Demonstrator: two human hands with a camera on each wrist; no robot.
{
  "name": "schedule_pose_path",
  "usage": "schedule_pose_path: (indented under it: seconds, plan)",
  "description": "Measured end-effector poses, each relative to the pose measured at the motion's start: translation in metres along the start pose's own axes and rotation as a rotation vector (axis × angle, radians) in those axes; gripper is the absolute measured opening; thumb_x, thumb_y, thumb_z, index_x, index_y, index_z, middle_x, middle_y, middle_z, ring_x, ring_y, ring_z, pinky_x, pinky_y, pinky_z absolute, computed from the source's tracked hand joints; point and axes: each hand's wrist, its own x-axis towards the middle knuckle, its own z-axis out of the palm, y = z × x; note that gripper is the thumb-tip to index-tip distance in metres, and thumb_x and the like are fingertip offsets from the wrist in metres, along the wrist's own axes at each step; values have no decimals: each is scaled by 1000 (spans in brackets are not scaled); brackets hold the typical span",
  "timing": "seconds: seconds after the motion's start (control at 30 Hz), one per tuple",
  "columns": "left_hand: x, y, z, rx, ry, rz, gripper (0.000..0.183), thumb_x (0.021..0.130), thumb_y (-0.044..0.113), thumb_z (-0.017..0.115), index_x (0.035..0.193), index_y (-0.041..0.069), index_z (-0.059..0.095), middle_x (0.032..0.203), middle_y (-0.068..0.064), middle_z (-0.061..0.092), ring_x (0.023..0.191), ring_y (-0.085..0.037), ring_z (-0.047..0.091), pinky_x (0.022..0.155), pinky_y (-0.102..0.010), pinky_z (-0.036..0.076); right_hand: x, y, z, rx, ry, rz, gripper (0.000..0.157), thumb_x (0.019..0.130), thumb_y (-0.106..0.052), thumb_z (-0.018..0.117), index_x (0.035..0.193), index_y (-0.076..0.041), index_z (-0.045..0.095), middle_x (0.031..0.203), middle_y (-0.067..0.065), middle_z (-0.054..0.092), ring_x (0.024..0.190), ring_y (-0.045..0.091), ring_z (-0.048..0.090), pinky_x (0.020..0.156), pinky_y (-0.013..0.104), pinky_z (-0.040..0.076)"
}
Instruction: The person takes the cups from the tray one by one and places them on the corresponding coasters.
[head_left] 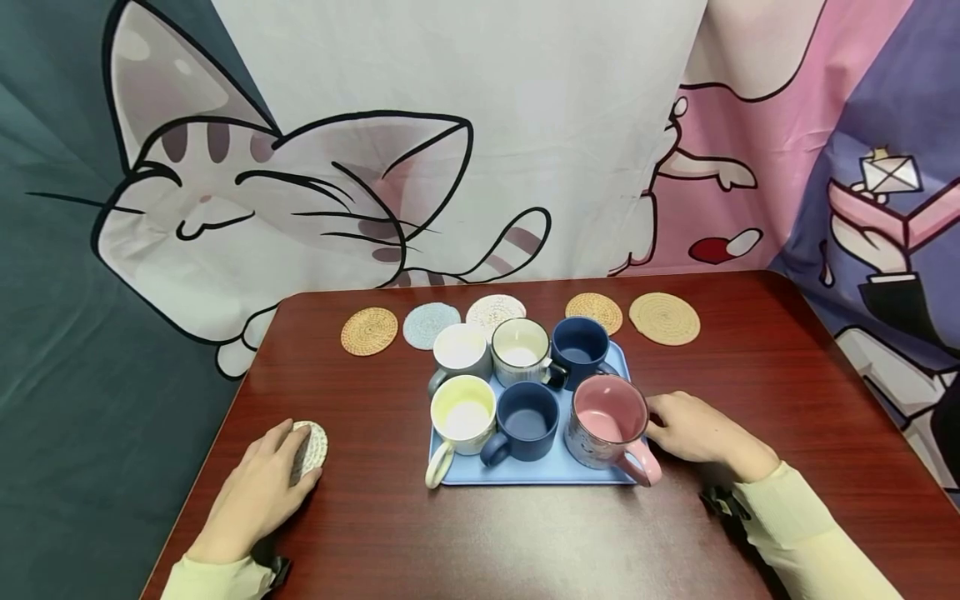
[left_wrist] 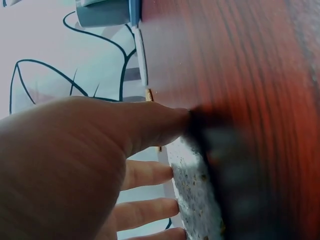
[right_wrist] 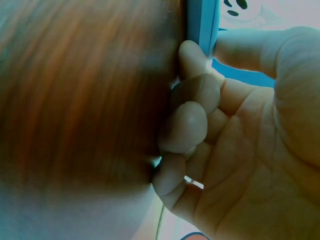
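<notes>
My left hand (head_left: 258,487) is at the left of the table, its thumb and fingers (left_wrist: 150,172) gripping a round cream woven coaster (head_left: 315,447) by its edges. The coaster (left_wrist: 192,187) shows speckled in the left wrist view. My right hand (head_left: 693,427) pinches the right rim of a light blue tray (head_left: 525,475) between thumb and index finger, the other fingers curled below. On the tray stand a grey-white mug (head_left: 459,350), a cream black-rimmed mug (head_left: 521,348), a navy mug (head_left: 581,346), a pale yellow mug (head_left: 463,417), a slate-blue mug (head_left: 527,421) and a pink mug (head_left: 609,417).
Along the back of the brown table (head_left: 360,525) lie a tan coaster (head_left: 369,332), a light blue coaster (head_left: 431,325), a white coaster (head_left: 495,311), a yellow-tan coaster (head_left: 594,312) and a larger beige coaster (head_left: 664,318). A cartoon-printed cloth (head_left: 585,125) hangs behind.
</notes>
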Motion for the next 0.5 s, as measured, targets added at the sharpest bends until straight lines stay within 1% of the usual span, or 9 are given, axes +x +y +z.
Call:
schedule_pose_path:
  seconds: [0.17,0.33,0.5]
  plan:
    - [2,3,2,-3,29,19,63,88,30,78,141,2,57,147,-31,49,126,-55,52,92,-71,48,0,1,0,4,1,2,13,97,-21,67,85,-26,70,72,-16,62,71,3,60,68,34,52]
    - [9,3,4,-1,64,49,64,86,30,80,139,2,58,145,-31,51,124,-54,53,92,-71,48,0,0,0,5,6,-2,15,96,-20,67,83,-27,69,70,-17,60,70,3,58,67,32,51]
    - [17,3,5,-8,72,71,63,87,30,81,138,0,58,145,-32,51,124,-54,54,99,-68,47,0,-1,0,7,9,-13,14,96,-21,68,83,-27,70,71,-16,61,70,3,59,67,33,52]
